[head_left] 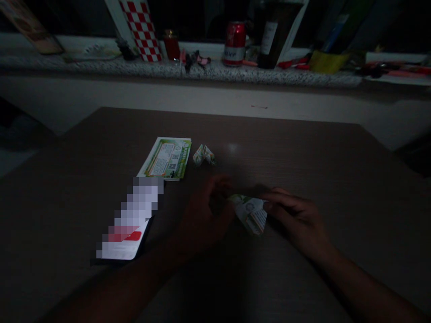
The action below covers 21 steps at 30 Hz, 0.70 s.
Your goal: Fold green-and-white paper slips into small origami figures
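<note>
Two hands meet on a folded paper (252, 214) lying low on the dark worktop (303, 152). The left hand (205, 217) has its fingers closed on the paper's left edge, and the right hand (298, 220) pinches its right corner. Beyond them, a small folded piece (204, 154) lies just beside a stack of leaflets (166, 158).

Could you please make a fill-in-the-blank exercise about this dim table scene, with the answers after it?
1. The left hand and the right hand hold a folded green-and-white paper piece over the brown wooden ____.
2. A smaller folded paper piece lies just to the ____ of the flat stack of green-and-white leaflets.
3. On the speckled stone ledge behind, a red drink can stands beside a dark glass ____.

Missing words: table; right; bottle.
</note>
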{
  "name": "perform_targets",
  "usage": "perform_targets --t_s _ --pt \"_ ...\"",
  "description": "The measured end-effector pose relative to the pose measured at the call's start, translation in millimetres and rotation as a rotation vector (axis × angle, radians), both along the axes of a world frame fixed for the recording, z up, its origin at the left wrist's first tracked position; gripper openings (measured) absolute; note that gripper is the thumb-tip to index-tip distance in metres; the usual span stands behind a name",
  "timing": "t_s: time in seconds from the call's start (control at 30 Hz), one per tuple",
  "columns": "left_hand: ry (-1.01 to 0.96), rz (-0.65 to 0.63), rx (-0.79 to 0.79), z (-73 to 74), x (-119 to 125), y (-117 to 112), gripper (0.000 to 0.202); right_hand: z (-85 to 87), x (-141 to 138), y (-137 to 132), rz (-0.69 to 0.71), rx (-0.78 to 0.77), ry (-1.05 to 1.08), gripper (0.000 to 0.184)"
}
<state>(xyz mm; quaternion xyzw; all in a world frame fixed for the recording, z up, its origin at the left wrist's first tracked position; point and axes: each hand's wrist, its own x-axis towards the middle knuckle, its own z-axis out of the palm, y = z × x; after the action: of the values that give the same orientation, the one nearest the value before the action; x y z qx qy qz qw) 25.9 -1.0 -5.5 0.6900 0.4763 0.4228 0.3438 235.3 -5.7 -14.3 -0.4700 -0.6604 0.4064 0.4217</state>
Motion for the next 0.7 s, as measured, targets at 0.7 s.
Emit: perform_targets --t_s 0.7 --pt "0.603 -0.414 0.035 0.4 -7.1 8.5 0.028 -1.5 4.7 4.5 0.345 0.306 -0.585 0.023"
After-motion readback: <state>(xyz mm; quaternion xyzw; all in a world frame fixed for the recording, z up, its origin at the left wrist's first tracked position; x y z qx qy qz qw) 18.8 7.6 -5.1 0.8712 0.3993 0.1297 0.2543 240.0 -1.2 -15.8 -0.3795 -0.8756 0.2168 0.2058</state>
